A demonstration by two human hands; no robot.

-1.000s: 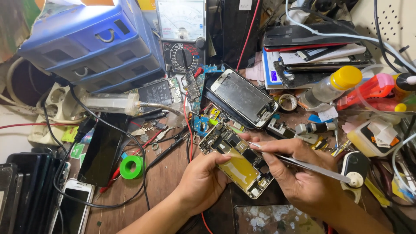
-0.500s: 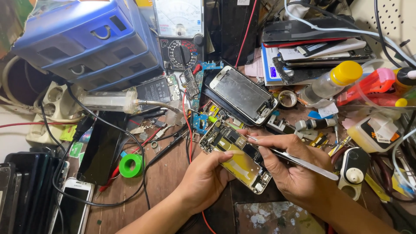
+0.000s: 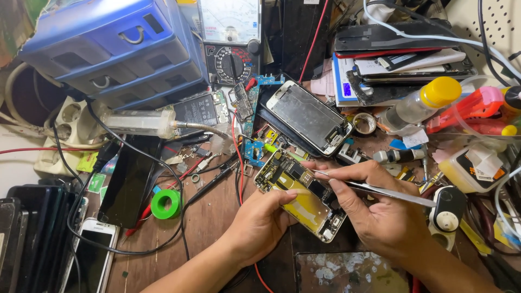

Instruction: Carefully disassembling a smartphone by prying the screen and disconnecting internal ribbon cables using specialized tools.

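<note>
Near the bench's middle, the left hand (image 3: 260, 225) is gripping an opened phone chassis with a yellow battery (image 3: 301, 198) — steadying it — while the right hand (image 3: 380, 217) is pinching slim metal tweezers (image 3: 374, 190) over its board.

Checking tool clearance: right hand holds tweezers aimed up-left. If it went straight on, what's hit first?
Probably the opened phone: the tweezers in the right hand already have their tip over its upper part. Beyond lies the small blue circuit board. Depth unclear, so contact is uncertain.

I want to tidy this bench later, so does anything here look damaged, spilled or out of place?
Nothing looks spilled. The bench is crowded: the opened phone in the left hand lies with its back off and insides bare, tweezers in the right hand at its top. A detached screen lies askew above, amid loose parts and cables.
</note>
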